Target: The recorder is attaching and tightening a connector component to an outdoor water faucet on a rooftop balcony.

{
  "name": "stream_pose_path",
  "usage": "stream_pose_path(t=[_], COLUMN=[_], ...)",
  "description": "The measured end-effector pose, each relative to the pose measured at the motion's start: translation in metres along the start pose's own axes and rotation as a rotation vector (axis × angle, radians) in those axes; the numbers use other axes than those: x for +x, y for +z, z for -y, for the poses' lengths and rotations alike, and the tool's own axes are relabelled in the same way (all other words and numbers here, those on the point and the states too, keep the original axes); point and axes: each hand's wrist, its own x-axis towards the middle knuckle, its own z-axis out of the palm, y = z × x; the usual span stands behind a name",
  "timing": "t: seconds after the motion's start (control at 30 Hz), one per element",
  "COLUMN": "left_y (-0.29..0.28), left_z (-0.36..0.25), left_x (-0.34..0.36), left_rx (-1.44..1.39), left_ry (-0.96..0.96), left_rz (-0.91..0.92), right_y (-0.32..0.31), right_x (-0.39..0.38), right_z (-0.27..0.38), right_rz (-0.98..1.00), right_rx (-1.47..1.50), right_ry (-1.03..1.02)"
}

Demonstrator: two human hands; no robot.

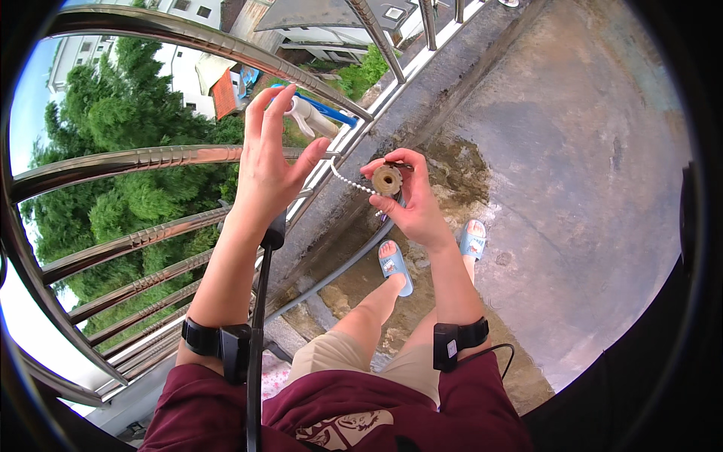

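My left hand (273, 162) is raised beside the metal railing, its fingers and thumb apart and nothing between them. Just beyond it, a white tube-like piece (320, 120) and a blue bar (331, 111) show near the railing's base, partly covered by my fingers. My right hand (413, 200) grips a round beige wheel (387, 180) with a notched rim and a dark hole in its middle. A white bead chain (350, 181) runs from near the railing to this wheel, with a short length visible below it.
The shiny railing (143, 160) fills the left, with trees (135, 113) and buildings beyond. A black pole (260, 324) rises beside my left forearm. A grey hose (339, 271) lies along the low ledge near my blue slippers (395, 267). Stained concrete floor (565, 188) spreads rightward.
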Motion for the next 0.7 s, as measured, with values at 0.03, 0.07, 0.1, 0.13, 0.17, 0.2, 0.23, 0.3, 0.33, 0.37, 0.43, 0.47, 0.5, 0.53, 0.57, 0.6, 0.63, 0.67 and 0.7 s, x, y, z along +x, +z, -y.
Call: stream_pose_path(t=[0.03, 0.07, 0.1, 0.13, 0.17, 0.2, 0.23, 0.3, 0.33, 0.37, 0.43, 0.47, 0.5, 0.53, 0.57, 0.6, 0.63, 0.67, 0.7], left_y=[0.001, -0.001, -0.002, -0.002, -0.001, 0.0, 0.001, 0.002, 0.002, 0.002, -0.002, -0.009, -0.013, -0.014, -0.012, -0.009, -0.006, -0.005, -0.002], left_z=[0.001, -0.003, -0.008, -0.015, -0.019, -0.022, -0.025, -0.042, -0.048, -0.057, -0.08, -0.09, -0.098, -0.105, -0.112, -0.118, -0.123, -0.126, -0.128], left_x=[-0.004, -0.008, -0.013, -0.015, -0.017, -0.019, -0.021, -0.019, -0.019, -0.018, -0.015, -0.014, -0.014, -0.014, -0.014, -0.013, -0.013, -0.013, -0.014], left_rx=[0.076, 0.051, 0.027, 0.019, 0.018, -0.009, -0.035, -0.041, -0.142, -0.246, -0.307, -0.324, -0.341, -0.341, -0.345, -0.3, -0.254, -0.184, -0.183], left_ry=[0.037, 0.029, 0.021, 0.054, 0.05, 0.109, 0.167, 0.183, 0.2, 0.222, 0.218, 0.272, 0.326, 0.349, 0.35, 0.392, 0.434, 0.436, 0.437], left_rz=[-0.076, -0.097, -0.119, -0.147, -0.15, -0.117, -0.084, -0.066, 0.036, 0.142, 0.17, 0.235, 0.301, 0.304, 0.305, 0.315, 0.325, 0.376, 0.377], right_y=[0.0, 0.0, -0.002, -0.003, -0.005, -0.007, -0.006, -0.007, -0.01, -0.013, -0.019, -0.021, -0.022, -0.024, -0.027, -0.03, -0.033, -0.035, -0.037], right_x=[-0.006, -0.012, -0.017, -0.021, -0.025, -0.028, -0.031, -0.037, -0.04, -0.043, -0.049, -0.05, -0.051, -0.051, -0.052, -0.054, -0.055, -0.056, -0.057], right_z=[0.008, 0.018, 0.026, 0.032, 0.037, 0.04, 0.045, 0.056, 0.058, 0.062, 0.065, 0.066, 0.068, 0.07, 0.072, 0.073, 0.074, 0.074, 0.073], right_rz=[-0.001, 0.006, 0.007, 0.029, 0.054, 0.088, 0.094, 0.122, 0.141, 0.136, 0.117, 0.115, 0.117, 0.104, 0.088, 0.086, 0.085, 0.085, 0.085], right_rx=[0.057, 0.09, 0.085, 0.099, 0.116, 0.126, 0.126, 0.134, 0.064, 0.06, -0.047, -0.021, -0.018, -0.018, -0.024, -0.027, -0.078, -0.123, -0.122], right_ry=[-0.038, -0.037, -0.033, -0.069, -0.107, -0.145, -0.142, -0.153, -0.219, -0.216, -0.268, -0.269, -0.27, -0.277, -0.28, -0.277, -0.287, -0.3, -0.301])
